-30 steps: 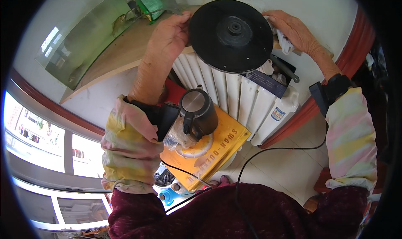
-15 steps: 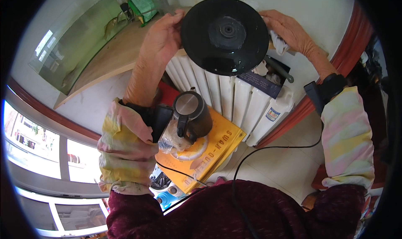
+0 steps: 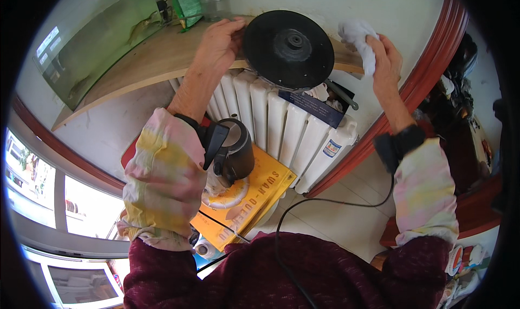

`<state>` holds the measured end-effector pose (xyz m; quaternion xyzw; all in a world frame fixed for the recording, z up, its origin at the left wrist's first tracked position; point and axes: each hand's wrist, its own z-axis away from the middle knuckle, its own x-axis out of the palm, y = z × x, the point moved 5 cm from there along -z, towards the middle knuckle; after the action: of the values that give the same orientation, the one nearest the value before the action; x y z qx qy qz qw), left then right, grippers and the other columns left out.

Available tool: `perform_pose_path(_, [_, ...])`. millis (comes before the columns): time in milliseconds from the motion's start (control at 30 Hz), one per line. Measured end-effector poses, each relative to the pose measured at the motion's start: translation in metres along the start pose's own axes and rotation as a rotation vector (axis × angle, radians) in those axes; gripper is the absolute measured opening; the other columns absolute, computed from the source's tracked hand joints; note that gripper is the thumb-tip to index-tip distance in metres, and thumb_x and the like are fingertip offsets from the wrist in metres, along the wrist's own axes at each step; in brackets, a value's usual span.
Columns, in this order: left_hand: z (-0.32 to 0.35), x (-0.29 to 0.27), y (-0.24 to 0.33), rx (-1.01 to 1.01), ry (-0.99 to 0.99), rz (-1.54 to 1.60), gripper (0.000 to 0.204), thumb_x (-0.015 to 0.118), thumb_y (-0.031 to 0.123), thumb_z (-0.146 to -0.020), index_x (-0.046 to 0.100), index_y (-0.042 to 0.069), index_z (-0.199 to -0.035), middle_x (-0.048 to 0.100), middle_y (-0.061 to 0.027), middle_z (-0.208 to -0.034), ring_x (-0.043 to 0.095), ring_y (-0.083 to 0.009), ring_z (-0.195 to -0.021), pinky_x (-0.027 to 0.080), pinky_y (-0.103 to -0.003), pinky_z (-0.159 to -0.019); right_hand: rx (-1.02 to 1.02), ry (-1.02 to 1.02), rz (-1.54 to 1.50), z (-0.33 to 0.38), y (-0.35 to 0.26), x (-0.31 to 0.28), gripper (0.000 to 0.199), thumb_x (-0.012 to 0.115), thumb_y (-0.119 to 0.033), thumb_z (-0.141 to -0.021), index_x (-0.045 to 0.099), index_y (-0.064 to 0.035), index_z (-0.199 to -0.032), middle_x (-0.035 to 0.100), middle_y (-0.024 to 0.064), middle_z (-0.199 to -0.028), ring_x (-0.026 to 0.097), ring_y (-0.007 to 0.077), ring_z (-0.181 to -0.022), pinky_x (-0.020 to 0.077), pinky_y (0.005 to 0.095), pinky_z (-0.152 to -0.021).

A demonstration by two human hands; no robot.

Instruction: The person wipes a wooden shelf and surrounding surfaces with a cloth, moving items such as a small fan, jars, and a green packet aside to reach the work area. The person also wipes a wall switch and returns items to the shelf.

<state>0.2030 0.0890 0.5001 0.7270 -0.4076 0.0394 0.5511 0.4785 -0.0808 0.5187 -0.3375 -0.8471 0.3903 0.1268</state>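
My left hand grips a round black disc by its left edge, the fingers partly hidden at the rim. The disc has a small raised centre with a greyish ring around it and is tilted with this face toward me. To the right, apart from the disc, my right hand is closed on a crumpled white cloth. Below the disc, a dark kettle-like jug with a metal-topped lid stands by an orange box.
A wooden shelf runs behind, carrying a fish tank and a green bag. Beneath it are a white radiator, a dark box and a white jug. A black cable hangs before me.
My right hand has left the disc's right edge and moved right and down, lifting the white cloth into plain view. The disc stays at my left hand and is tilted more.
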Motion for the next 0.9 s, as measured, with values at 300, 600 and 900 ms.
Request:
perform_pose_path(300, [-0.004, -0.003, -0.003, -0.075, -0.039, -0.075, 0.008, 0.06, 0.005, -0.085, 0.057, 0.001, -0.091, 0.061, -0.0068, -0.089, 0.06, -0.016, -0.082, 0.05, -0.029, -0.076, -0.881, -0.172, 0.564, 0.105, -0.066, 0.055, 0.034, 0.068, -0.013, -0.06, 0.064, -0.0098, -0.094, 0.06, 0.0053, -0.092, 0.057, 0.0224, -0.078, 0.047, 0.033, -0.068])
perform_pose_path(600, [0.001, 0.001, 0.0, -0.098, -0.05, -0.034, 0.008, 0.059, 0.003, -0.084, 0.055, 0.002, -0.091, 0.06, -0.0076, -0.086, 0.06, -0.0174, -0.078, 0.052, -0.03, -0.07, -1.072, -0.354, 0.865, 0.131, -0.094, 0.146, 0.06, 0.073, -0.014, -0.053, 0.056, -0.0092, -0.11, 0.052, 0.0006, -0.113, 0.051, 0.0174, -0.084, 0.0409, 0.03, -0.07])
perform_pose_path(900, [-0.001, 0.001, -0.006, -0.04, 0.06, -0.032, 0.008, 0.06, 0.003, -0.082, 0.057, 0.001, -0.089, 0.061, -0.0095, -0.084, 0.06, -0.0194, -0.076, 0.051, -0.031, -0.067, -0.656, -0.405, 0.629, 0.08, -0.077, 0.037, 0.042, 0.066, 0.001, -0.064, 0.061, -0.0034, -0.105, 0.06, 0.0068, -0.098, 0.057, 0.0219, -0.091, 0.0471, 0.0303, -0.081])
